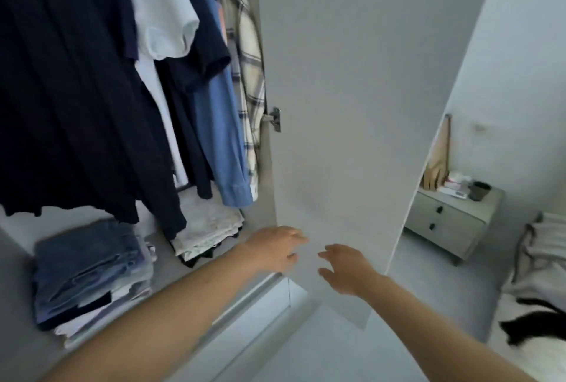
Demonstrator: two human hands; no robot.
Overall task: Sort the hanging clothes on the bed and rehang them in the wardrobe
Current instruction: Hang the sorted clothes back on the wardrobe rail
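Both bare forearms reach in from 6 o'clock: left hand (pixel 272 248) and right hand (pixel 347 268), fingers spread loose, holding nothing, at the open wardrobe door (pixel 346 105). Hanging clothes (pixel 92 75) at 10 o'clock; folded jeans (pixel 88 265) below. Bed (pixel 542 259) at 3 o'clock. No readable writing.

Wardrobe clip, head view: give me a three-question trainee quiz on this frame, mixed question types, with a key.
1. True or false: the left hand is holding a hanger.
2. Which garment hangs nearest the open wardrobe door? A) the plaid shirt B) the white T-shirt C) the blue long-sleeved shirt
3. What lies on top of the left stack on the wardrobe shelf?

Key:
1. False. Both it and the right hand are open and empty, fingers spread in front of the door.
2. A.
3. Folded jeans.
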